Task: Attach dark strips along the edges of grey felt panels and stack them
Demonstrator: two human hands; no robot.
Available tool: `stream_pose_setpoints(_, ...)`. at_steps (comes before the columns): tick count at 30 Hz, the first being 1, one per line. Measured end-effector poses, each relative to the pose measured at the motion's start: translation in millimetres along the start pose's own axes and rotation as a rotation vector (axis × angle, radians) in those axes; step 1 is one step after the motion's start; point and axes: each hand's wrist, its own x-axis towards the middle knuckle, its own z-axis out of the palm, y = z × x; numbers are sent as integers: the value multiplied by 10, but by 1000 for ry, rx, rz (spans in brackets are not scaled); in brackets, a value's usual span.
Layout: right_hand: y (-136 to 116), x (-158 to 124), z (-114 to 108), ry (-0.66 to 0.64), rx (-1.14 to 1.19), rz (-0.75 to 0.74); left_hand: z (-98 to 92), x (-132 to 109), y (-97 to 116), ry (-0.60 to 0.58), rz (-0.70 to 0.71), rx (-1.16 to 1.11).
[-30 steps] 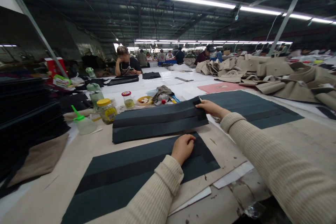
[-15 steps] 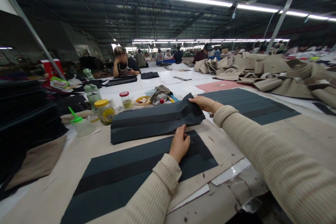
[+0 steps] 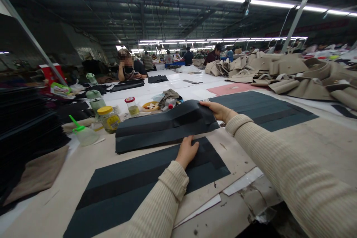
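A dark blue-green panel [image 3: 150, 130] of leather-like sheet lies across the table before me, its right end raised in a bulge. My right hand [image 3: 219, 111] pinches its far right edge, thumb underneath or hidden. My left hand [image 3: 188, 151] is at the panel's near edge, over a second dark panel [image 3: 111, 197] with a black strip along it. The left thumb and forefinger are apart, and the fingertips reach the near edge; whether they press on it is hard to see.
Another dark panel [image 3: 267, 109] lies to the right. Left of the work are a squeeze bottle [image 3: 85, 135], a yellow-lidded jar [image 3: 108, 119] and a red-lidded jar [image 3: 131, 106]. Dark stacked pieces [image 3: 28, 130] stand at far left, beige pieces [image 3: 279, 68] at right. A person [image 3: 131, 68] sits opposite.
The upper panel's right end has gone from a crumpled fold to a smoother raised curve. My left hand has shifted slightly left and down, its fingers off the fold; my right hand still holds the far edge.
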Motion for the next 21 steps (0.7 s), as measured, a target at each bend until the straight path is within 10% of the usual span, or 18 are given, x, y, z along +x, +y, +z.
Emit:
stream_pose_setpoints(15, -648, -530, 1159, -344, 404, -410, -72, 26, 31, 103, -216, -540)
stream_pose_setpoints(21, -751, -838, 1396, -443, 336, -481, -579, 81, 306, 171, -139, -625)
